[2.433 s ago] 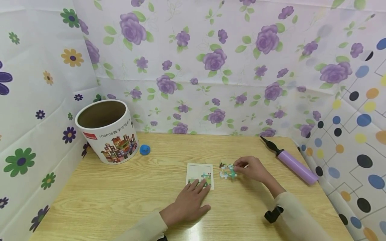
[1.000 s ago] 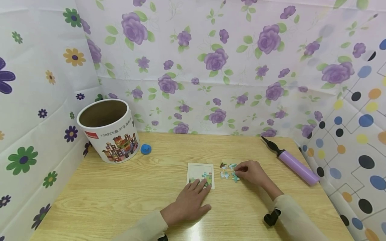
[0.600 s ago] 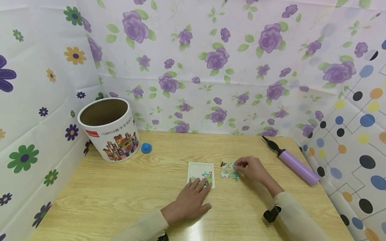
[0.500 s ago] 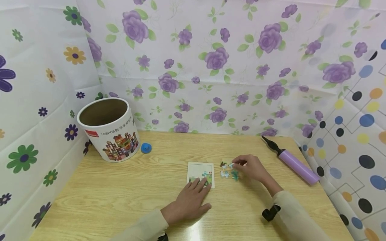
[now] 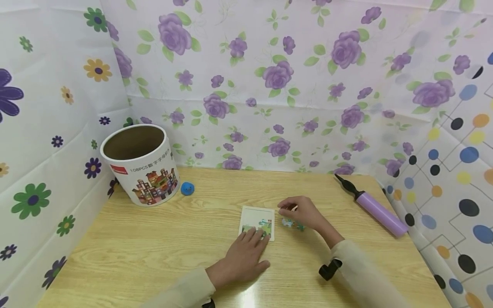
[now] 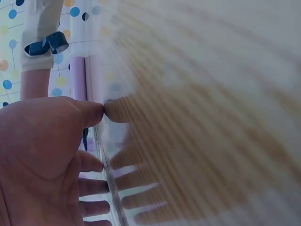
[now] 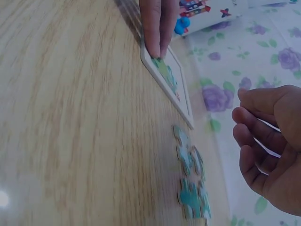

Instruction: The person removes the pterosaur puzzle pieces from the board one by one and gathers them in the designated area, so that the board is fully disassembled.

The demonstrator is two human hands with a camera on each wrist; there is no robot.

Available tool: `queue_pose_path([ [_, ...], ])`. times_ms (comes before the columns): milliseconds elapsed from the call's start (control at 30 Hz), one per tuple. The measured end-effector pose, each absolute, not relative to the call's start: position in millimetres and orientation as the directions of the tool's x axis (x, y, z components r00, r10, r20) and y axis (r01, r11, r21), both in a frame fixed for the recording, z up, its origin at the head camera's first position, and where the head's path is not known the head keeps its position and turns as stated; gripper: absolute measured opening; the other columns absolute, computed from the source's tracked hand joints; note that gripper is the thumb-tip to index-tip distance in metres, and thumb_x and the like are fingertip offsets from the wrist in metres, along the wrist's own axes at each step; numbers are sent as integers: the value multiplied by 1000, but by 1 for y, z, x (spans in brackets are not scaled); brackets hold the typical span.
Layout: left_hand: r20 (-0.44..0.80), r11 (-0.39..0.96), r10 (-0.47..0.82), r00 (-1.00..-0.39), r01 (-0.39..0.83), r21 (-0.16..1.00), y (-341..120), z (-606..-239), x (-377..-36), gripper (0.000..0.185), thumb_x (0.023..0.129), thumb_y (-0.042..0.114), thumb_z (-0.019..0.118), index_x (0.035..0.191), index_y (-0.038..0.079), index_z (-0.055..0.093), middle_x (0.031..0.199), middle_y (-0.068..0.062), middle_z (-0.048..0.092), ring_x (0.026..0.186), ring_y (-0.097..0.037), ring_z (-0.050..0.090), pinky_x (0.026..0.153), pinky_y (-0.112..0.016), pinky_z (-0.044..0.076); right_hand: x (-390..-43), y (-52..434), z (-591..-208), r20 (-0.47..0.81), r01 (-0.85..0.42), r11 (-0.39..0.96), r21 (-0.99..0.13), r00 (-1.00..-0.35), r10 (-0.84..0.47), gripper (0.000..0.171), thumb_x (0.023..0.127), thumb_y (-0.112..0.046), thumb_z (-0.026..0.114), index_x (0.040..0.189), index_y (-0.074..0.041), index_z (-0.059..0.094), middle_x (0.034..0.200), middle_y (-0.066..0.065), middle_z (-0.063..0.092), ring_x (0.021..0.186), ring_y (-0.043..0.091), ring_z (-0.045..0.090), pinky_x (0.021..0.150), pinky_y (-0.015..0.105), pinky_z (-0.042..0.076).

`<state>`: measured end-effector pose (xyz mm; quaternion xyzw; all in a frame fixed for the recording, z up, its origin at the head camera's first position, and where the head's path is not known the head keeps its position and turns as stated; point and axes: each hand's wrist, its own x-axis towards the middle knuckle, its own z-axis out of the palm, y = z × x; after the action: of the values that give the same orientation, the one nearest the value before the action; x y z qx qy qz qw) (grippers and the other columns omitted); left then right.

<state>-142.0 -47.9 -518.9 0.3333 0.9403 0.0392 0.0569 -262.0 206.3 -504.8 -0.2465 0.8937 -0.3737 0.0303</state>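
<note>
My left hand (image 5: 240, 259) rests with extended fingers on the lower part of a small square puzzle tray (image 5: 251, 214). A few green and teal pieces (image 5: 265, 225) sit in the tray's lower right, partly covered by the fingers. My right hand (image 5: 304, 211) hovers over several loose jigsaw pieces (image 7: 190, 198) just right of the tray, hiding the farther ones in the head view. In the right wrist view its fingers (image 7: 256, 123) are loosely curled, thumb near the index finger, with nothing seen between them, and the pieces lie on the table below.
A large white printed bucket (image 5: 144, 171) stands at the back left, with a small blue toy (image 5: 187, 188) beside it. A purple hand pump (image 5: 379, 211) with a black nozzle lies at the right. Patterned cloth (image 5: 246, 85) walls the wooden table (image 5: 173, 239) behind and on both sides.
My right hand has moved left from the right edge of the loose pieces to above the farther ones, nearer the tray. The near teal piece was shifted slightly earlier. My left hand stays put.
</note>
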Motion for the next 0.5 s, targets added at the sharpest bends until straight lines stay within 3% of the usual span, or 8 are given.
queue_pose_path([
  [267,-127,774,632,-764,615,154,-46,-518,-135,80,104,61,42,161,6,29,168,-18,24,154,-37,23,120,-52,29,-264,186,-511,102,-440,576,-689,-845,-524,28,97,-28,73,116,-8,77,96,-6,73,85,9,66,75,29,56],
  [500,-139,783,620,-772,600,163,-44,-516,-132,83,102,64,41,161,7,29,168,-17,21,154,-35,23,120,-52,29,-267,172,-516,85,-438,567,-698,-837,-541,21,94,-21,76,112,-10,78,92,-8,73,81,9,66,72,30,56],
])
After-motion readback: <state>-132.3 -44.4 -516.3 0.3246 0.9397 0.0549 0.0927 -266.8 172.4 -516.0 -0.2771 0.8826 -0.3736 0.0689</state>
